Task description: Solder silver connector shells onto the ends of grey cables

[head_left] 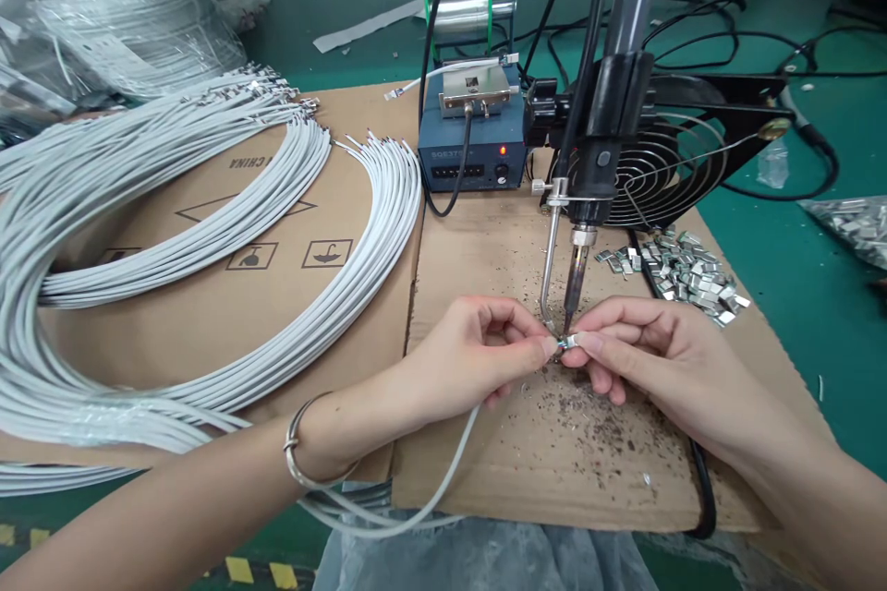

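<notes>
My left hand (495, 351) pinches the end of a white cable (454, 471) between thumb and forefinger, and the cable loops down below the cardboard's front edge. Thumb and fingers of my right hand (651, 355) are closed on a small metal USB connector (569, 343). Cable end and connector meet right under the tip of the soldering iron (575, 282), which is clamped upright on a stand. A thin metal feed tube (550, 259) comes down beside the iron to the same spot. Whether the tip touches the connector is hard to tell.
Bundles of white cables (374, 286) cover the left cardboard. A blue solder feeder (471, 143) with a solder spool (461, 16) stands behind. A round fan (637, 171) and a pile of loose metal connectors (693, 275) lie to the right. Dark specks litter the cardboard (485, 480).
</notes>
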Demonstrator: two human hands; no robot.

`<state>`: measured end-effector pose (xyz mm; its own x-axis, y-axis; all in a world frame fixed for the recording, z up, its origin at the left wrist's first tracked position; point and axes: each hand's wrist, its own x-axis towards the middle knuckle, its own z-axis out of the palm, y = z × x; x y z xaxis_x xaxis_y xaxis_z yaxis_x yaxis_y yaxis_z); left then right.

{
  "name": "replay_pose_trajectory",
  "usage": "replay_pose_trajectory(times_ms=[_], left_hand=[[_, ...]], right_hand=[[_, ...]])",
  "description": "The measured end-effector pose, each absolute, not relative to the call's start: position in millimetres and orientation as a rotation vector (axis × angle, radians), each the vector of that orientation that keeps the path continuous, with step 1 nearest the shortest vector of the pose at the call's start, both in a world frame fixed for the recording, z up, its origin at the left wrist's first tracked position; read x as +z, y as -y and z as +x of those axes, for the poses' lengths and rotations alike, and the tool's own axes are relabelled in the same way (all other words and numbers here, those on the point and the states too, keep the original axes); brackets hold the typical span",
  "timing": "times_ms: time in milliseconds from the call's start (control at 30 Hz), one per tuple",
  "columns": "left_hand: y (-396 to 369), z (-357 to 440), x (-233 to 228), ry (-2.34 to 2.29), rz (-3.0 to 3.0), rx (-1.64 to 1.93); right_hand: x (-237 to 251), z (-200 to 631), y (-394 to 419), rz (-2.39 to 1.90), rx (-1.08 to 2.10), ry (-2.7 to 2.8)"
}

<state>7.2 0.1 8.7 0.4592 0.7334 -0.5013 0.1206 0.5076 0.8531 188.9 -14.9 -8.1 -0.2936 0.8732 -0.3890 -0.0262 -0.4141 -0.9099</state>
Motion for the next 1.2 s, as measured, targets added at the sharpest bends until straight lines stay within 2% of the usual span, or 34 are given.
replay_pose_trajectory(times_ms=[1200], left_hand=[[-0.8, 6.3, 10.4, -1.073, 1.022, 0.432]], right_hand=[[-3.6, 184.6, 13.0, -1.372, 1.753, 1.149]])
